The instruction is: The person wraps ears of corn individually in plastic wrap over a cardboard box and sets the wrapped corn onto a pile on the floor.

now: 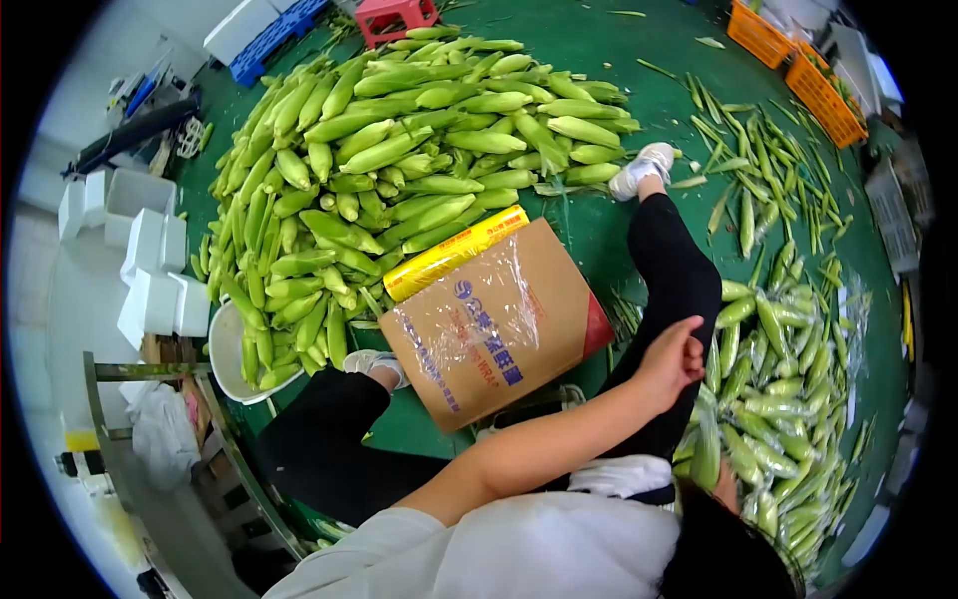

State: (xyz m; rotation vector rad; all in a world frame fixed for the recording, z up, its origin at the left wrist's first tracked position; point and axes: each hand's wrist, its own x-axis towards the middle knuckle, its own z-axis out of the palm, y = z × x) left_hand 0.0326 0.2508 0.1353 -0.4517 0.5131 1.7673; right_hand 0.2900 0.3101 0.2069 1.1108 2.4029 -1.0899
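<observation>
My left hand [674,364] is over my right leg with its fingers curled in, and nothing shows in it. Part of my right hand [726,486] shows at the lower right, beside a wrapped corn ear [706,449]; its fingers are hidden. A cardboard box [499,329] stands between my legs, with clear film on its top. Along its far edge lies a yellow roll [454,254]. Beyond it spreads a large heap of green corn ears [399,150]. More corn, partly in clear film [788,399], is piled at my right.
A white tub [228,349] and white foam boxes [150,270] are at the left, near a metal frame [150,371]. A red stool [394,18] stands behind the heap. Orange crates [823,95] are at the upper right, with loose husks [768,160] on the floor.
</observation>
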